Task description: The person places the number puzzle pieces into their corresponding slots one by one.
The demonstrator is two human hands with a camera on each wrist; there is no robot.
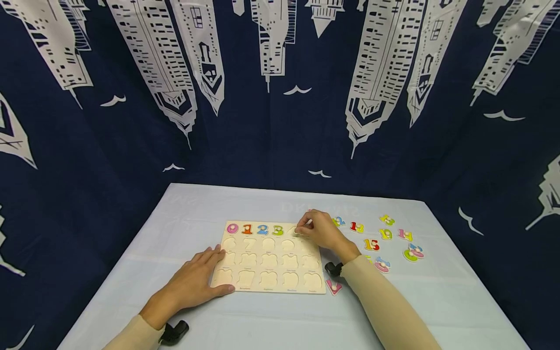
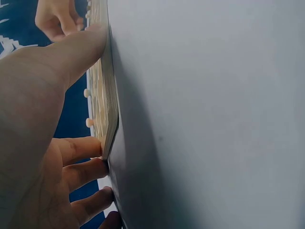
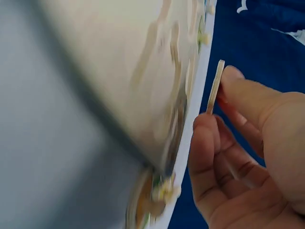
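Observation:
A pale wooden number puzzle board (image 1: 257, 253) lies on the table. Its top row holds a pink 0 (image 1: 233, 228), an orange-red 1 (image 1: 247, 229), a blue 2 (image 1: 262, 229) and a green 3 (image 1: 277, 230). My left hand (image 1: 194, 277) rests along the board's left side, thumb on its near corner; the left wrist view shows thumb and fingers touching the board's edge (image 2: 110, 95). Above the top row's right end, my right hand (image 1: 321, 231) pinches a thin wooden puzzle piece (image 3: 216, 87) between thumb and fingers. It appears edge-on, so its number is hidden.
Loose number pieces lie right of the board, among them a 13 (image 1: 357, 227), a 15 (image 1: 372, 244) and a 14 (image 1: 405, 235). Some pieces overlap in a small pile (image 1: 413, 252). A pink piece (image 1: 334, 287) sits near the board's right front corner, beside the right forearm.

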